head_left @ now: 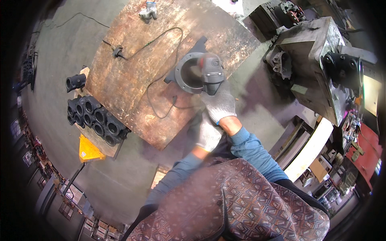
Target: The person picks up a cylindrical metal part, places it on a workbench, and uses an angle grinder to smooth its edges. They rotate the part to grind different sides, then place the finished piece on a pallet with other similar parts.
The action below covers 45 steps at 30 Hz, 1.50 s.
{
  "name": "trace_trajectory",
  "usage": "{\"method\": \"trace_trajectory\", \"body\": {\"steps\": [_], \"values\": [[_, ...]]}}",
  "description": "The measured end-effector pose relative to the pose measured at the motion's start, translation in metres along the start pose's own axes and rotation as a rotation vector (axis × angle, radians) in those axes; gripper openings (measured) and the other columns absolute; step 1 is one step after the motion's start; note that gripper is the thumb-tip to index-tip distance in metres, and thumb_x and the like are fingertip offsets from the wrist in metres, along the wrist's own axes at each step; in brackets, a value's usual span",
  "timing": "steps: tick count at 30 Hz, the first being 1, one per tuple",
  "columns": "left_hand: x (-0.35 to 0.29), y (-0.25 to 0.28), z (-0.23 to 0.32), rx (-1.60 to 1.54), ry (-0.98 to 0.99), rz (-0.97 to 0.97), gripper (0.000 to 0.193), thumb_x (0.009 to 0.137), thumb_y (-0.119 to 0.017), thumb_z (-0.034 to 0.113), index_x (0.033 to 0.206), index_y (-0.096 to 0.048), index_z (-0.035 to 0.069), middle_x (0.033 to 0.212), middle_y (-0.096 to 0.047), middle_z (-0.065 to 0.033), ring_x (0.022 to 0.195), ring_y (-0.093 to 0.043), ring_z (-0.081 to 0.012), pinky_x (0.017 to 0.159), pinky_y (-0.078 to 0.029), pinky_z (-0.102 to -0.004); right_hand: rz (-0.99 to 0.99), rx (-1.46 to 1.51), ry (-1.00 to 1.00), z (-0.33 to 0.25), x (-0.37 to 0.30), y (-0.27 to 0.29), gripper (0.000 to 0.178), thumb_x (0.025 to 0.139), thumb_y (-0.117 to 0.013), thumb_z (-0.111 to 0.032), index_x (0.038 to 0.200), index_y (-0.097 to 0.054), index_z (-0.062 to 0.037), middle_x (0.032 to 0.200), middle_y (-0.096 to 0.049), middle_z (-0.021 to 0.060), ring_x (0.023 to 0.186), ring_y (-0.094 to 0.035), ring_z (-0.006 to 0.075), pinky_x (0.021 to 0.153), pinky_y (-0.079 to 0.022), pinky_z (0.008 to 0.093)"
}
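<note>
An angle grinder (213, 74) is over the near right part of a worn, rust-stained table. My right hand (222, 102), in a white knit glove, is closed round its body just behind the dark gear head. Closer to me, my left hand (208, 134), gloved too, grips the rear of the grinder; its fingers are mostly hidden. Under the grinder head lies a black cast metal housing (183, 82) with a round flanged opening and projecting lugs. The grinder's disc is blurred and largely hidden, so I cannot tell whether it touches the rim.
A black power cord (148, 86) loops across the table (120, 88). A spare glove (148, 12) lies at the far edge. To the left, several black castings (94, 116) sit on a board by a yellow pallet jack (90, 149). A heavy metal box (309, 52) stands right.
</note>
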<state>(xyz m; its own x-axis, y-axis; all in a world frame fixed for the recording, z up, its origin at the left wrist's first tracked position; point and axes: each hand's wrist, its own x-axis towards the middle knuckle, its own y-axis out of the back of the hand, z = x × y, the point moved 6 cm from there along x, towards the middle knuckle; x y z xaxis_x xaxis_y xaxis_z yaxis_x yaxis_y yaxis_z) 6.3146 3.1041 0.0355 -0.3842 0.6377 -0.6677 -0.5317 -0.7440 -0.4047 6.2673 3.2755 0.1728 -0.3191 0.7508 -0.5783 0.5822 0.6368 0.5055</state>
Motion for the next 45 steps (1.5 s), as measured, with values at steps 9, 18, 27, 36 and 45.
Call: {"method": "trace_trajectory", "body": {"steps": [9,18,27,36,45], "values": [[0.003,-0.013,0.04,0.006,-0.106,0.041,0.08,0.081,-0.08,0.013,0.148,-0.038,0.002,0.128,-0.062,-0.0137,0.119,-0.062,-0.0261,0.097,-0.054,-0.0393,-0.017,-0.126,0.052,-0.011,0.015,-0.016,0.087,0.08,-0.078,-0.031,0.15,-0.036,0.0008,0.123,-0.066,0.0299,0.111,-0.068,0.0447,0.095,-0.053,0.0485],[0.02,-0.001,0.042,0.329,-0.254,0.156,0.076,0.074,-0.09,0.02,0.135,-0.049,0.002,0.115,-0.069,-0.014,0.101,-0.068,-0.0262,0.085,-0.058,-0.0376,-0.009,-0.21,0.123,-0.023,0.034,-0.025,0.074,0.079,-0.075,-0.032,0.137,-0.045,0.0042,0.116,-0.068,0.0324,0.11,-0.067,0.0484,0.095,-0.052,0.0517],[0.024,0.014,0.022,0.042,-0.199,0.149,0.042,0.091,-0.071,0.009,0.129,-0.056,0.001,0.112,-0.068,-0.0132,0.102,-0.067,-0.0227,0.084,-0.057,-0.0391,-0.198,-0.244,0.117,-0.032,0.019,-0.059,0.067,0.079,-0.075,-0.031,0.131,-0.046,0.0005,0.112,-0.068,0.0336,0.11,-0.066,0.0512,0.094,-0.052,0.0528],[0.004,0.001,0.066,0.281,-0.266,0.255,0.065,0.078,-0.087,0.018,0.131,-0.054,0.002,0.119,-0.067,-0.0169,0.106,-0.067,-0.0261,0.086,-0.056,-0.0374,-0.105,-0.303,0.287,-0.04,0.015,-0.058,0.069,0.08,-0.075,-0.031,0.131,-0.046,0.0038,0.114,-0.068,0.0348,0.11,-0.067,0.0497,0.095,-0.052,0.0511],[0.004,0.033,-0.002,0.401,-0.327,0.374,0.068,0.073,-0.087,0.021,0.129,-0.054,0.002,0.11,-0.069,-0.0158,0.097,-0.068,-0.0291,0.082,-0.055,-0.0407,-0.204,-0.297,0.194,-0.035,-0.007,-0.059,0.06,0.081,-0.074,-0.03,0.124,-0.047,0.0016,0.108,-0.067,0.0361,0.107,-0.066,0.0526,0.091,-0.051,0.0552]]}}
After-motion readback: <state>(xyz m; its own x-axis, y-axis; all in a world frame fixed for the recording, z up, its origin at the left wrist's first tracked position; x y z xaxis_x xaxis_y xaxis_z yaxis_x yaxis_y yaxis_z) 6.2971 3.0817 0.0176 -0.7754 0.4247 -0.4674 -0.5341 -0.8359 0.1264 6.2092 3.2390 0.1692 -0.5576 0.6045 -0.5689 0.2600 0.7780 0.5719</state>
